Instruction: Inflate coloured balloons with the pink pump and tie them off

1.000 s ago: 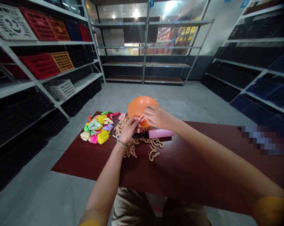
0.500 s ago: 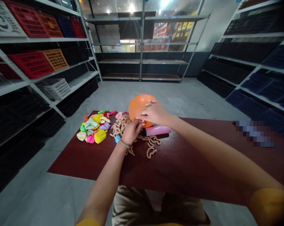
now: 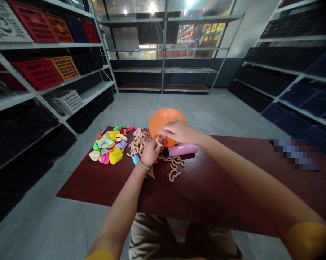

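Observation:
An inflated orange balloon (image 3: 163, 117) stands over the far edge of the dark red table, its lower end at my fingers. Pinched fingers of my left hand (image 3: 150, 152) hold the balloon near its neck; a pale loop shows at the fingertips, too small to tell whether it is cord or a finger. From the right, my right hand (image 3: 180, 132) closes on the neck, which the fingers hide. Right below lies a pink hand pump (image 3: 183, 150) with a black end. Beige curly cords (image 3: 140, 144) are heaped beside my left hand, a blue balloon (image 3: 136, 159) by the wrist.
Flat balloons (image 3: 109, 146) of many colours lie piled on the left of the table (image 3: 222, 180). A blurred-out object (image 3: 296, 154) lies at the right end. Shelves with crates (image 3: 35, 74) stand left and right, and a metal rack (image 3: 163, 68) at the back.
The fingers have shifted slightly at the balloon's neck, and the pale loop now shows at my left fingertips. The view has moved a little; the balloon stays in place.

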Demonstrator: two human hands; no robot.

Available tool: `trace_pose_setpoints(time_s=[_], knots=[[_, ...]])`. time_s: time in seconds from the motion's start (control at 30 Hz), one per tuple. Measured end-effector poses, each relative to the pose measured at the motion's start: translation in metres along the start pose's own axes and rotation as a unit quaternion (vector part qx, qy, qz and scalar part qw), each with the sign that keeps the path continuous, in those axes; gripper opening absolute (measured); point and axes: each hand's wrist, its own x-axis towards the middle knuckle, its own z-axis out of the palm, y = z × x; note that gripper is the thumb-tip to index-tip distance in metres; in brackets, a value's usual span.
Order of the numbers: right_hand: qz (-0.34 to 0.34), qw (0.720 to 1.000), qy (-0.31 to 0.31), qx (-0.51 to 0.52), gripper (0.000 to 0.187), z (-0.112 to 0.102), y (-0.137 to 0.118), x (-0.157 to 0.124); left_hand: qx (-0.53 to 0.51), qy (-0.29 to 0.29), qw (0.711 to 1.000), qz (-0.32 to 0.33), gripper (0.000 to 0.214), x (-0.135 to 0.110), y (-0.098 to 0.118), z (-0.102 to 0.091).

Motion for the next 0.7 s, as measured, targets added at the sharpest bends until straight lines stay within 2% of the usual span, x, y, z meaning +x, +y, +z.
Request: trace_pose_setpoints(time_s=[0.2, 0.33, 0.5, 0.6, 0.7], knots=[[0.006, 0.999, 0.030, -0.008, 0.021, 0.004, 0.003, -0.016, -0.094, -0.011, 0.992, -0.083, 0.046, 0.001, -0.001, 0.009], [-0.007, 0.998, 0.064, -0.008, 0.021, 0.011, 0.003, -0.023, -0.105, -0.023, 0.989, -0.097, 0.047, 0.003, 0.001, 0.009], [0.035, 0.986, 0.093, -0.133, 0.022, 0.022, 0.002, -0.037, -0.113, -0.004, 0.987, -0.111, 0.045, 0.005, 0.003, 0.008], [0.087, 0.965, 0.162, -0.188, 0.024, 0.039, 0.001, -0.046, -0.115, 0.000, 0.985, -0.129, 0.045, 0.005, 0.002, 0.006], [0.106, 0.954, 0.232, -0.160, 0.024, 0.061, -0.002, -0.055, -0.128, -0.006, 0.982, -0.140, 0.042, 0.006, -0.001, 0.004]])
